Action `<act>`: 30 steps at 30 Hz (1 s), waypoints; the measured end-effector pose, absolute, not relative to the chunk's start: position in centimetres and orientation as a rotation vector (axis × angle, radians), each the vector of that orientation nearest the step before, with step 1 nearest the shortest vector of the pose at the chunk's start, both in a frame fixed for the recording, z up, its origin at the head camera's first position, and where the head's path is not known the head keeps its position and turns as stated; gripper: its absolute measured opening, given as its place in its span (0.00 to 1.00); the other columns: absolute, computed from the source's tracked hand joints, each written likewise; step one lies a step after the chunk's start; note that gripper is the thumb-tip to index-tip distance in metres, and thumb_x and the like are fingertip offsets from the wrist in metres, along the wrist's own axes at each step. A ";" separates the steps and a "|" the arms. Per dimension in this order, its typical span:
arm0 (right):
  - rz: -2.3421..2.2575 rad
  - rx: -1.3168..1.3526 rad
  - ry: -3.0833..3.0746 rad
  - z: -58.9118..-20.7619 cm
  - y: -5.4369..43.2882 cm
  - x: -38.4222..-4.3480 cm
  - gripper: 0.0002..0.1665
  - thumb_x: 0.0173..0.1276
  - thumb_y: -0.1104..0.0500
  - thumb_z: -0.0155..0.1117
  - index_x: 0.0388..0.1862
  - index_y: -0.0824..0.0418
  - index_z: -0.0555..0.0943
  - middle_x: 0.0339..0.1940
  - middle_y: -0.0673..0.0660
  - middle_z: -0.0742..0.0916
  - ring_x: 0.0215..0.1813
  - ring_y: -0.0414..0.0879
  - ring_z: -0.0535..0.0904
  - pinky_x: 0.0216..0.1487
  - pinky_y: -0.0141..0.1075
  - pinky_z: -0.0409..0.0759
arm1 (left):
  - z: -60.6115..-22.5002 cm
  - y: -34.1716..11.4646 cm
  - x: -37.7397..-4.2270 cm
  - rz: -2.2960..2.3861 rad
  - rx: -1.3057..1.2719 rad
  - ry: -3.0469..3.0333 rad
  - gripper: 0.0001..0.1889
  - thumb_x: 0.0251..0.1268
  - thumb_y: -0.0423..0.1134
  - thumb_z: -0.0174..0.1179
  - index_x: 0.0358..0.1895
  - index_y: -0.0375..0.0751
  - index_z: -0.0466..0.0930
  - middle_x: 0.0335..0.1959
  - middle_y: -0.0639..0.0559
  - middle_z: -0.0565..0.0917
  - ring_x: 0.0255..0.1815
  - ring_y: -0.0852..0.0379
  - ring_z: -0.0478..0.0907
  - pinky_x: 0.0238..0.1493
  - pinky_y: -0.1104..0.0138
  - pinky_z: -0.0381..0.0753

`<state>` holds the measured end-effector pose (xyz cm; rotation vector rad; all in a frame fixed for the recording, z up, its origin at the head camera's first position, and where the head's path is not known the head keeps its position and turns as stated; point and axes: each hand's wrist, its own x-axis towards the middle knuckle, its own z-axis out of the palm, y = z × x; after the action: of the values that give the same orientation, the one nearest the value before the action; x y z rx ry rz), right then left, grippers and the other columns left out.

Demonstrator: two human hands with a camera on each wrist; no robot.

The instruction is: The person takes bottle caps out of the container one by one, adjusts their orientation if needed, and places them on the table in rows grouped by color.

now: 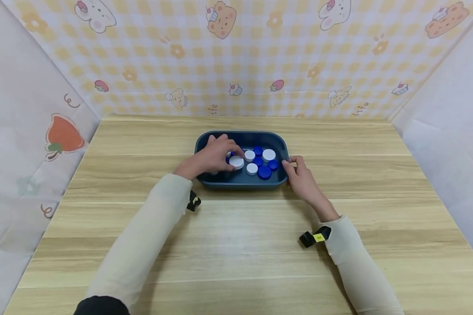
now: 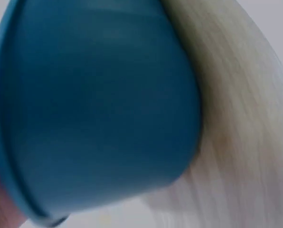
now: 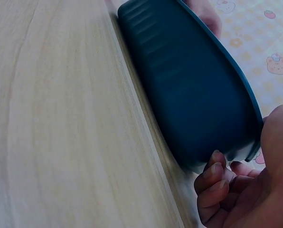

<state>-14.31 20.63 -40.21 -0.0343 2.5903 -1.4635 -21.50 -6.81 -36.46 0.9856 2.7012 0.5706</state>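
Note:
A dark blue oblong tray (image 1: pixel 240 185) sits on the table with several round white and blue caps inside. Over its left part reaches my left hand (image 1: pixel 214 155), thumb and forefinger at the edges of a white cap (image 1: pixel 236 162), which they appear to pinch. My right hand (image 1: pixel 301 177) grips the tray's right end, thumb on the rim and fingers curled against the outer wall, as the right wrist view shows. To the right of the pinched cap lie white caps (image 1: pixel 269 155) and blue caps (image 1: pixel 264 172). Some caps are partly hidden beneath my left hand.
The wooden table (image 1: pixel 236 245) extends around the tray. Behind it rises a yellow checked cloth (image 1: pixel 244 57) with cartoon prints, and white cloths (image 1: pixel 449 100) flank both sides. A black wrist camera (image 1: pixel 313 237) shows at the right cuff.

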 end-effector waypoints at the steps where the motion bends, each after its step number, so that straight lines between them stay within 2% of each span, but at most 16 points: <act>1: -1.459 -0.032 2.593 -40.2 20.7 -14.3 0.29 0.75 0.37 0.40 0.56 0.60 0.62 0.24 0.61 0.78 0.26 0.53 0.73 0.27 0.37 0.68 | -36.3 -7.1 -21.3 0.596 0.991 2.708 0.18 0.56 0.47 0.70 0.51 0.54 0.83 0.51 0.56 0.79 0.47 0.55 0.62 0.47 0.57 0.54; 8: -1.459 -0.030 2.602 -40.3 20.9 -14.3 0.30 0.74 0.35 0.39 0.55 0.60 0.62 0.24 0.61 0.78 0.26 0.53 0.73 0.27 0.37 0.68 | -35.6 -8.7 -19.5 0.852 1.070 2.715 0.17 0.54 0.45 0.70 0.49 0.52 0.84 0.49 0.56 0.80 0.47 0.55 0.63 0.47 0.56 0.54; 17: -1.470 -0.027 2.597 -40.5 20.9 -14.3 0.30 0.74 0.35 0.40 0.55 0.59 0.62 0.24 0.61 0.78 0.26 0.53 0.73 0.26 0.37 0.68 | -35.6 -10.0 -17.6 1.018 1.300 2.727 0.17 0.51 0.40 0.72 0.47 0.49 0.85 0.46 0.53 0.81 0.44 0.54 0.64 0.43 0.55 0.54; 30: -1.472 -0.036 2.598 -40.3 20.7 -14.3 0.29 0.74 0.36 0.40 0.55 0.58 0.62 0.25 0.62 0.78 0.26 0.53 0.73 0.25 0.36 0.68 | -34.8 -11.8 -14.2 1.098 1.531 2.686 0.17 0.48 0.41 0.74 0.45 0.51 0.84 0.45 0.57 0.80 0.42 0.55 0.64 0.38 0.58 0.55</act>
<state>-14.28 20.66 -40.33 -0.0356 2.5984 -1.4719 -14.24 -11.84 -34.83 1.5307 2.6859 1.0979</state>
